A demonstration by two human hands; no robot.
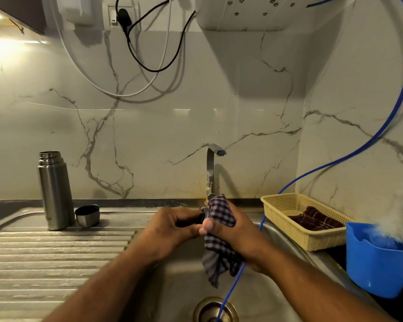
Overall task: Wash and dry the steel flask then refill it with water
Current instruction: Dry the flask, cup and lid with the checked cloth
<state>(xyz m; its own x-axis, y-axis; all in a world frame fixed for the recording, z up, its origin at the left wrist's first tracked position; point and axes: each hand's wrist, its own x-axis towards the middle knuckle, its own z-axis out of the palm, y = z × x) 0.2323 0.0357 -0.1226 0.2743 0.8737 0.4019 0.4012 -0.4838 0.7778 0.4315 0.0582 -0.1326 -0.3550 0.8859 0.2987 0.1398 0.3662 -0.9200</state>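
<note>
The steel flask [54, 191] stands upright and uncapped at the back left of the ribbed draining board. Its steel cup lid [87, 215] lies beside it, to the right. Over the sink, my left hand [170, 228] grips a small dark part, apparently the flask's stopper [191, 221], mostly hidden by my fingers. My right hand [233, 235] holds a purple checked cloth [219, 252] pressed against that part, and the cloth's tail hangs down into the basin.
The steel tap [211, 168] rises behind my hands. A thin blue hose [233, 284] runs from the upper right down into the sink drain [215, 310]. A cream plastic basket [307, 219] with a dark cloth and a blue container [379, 259] sit at the right.
</note>
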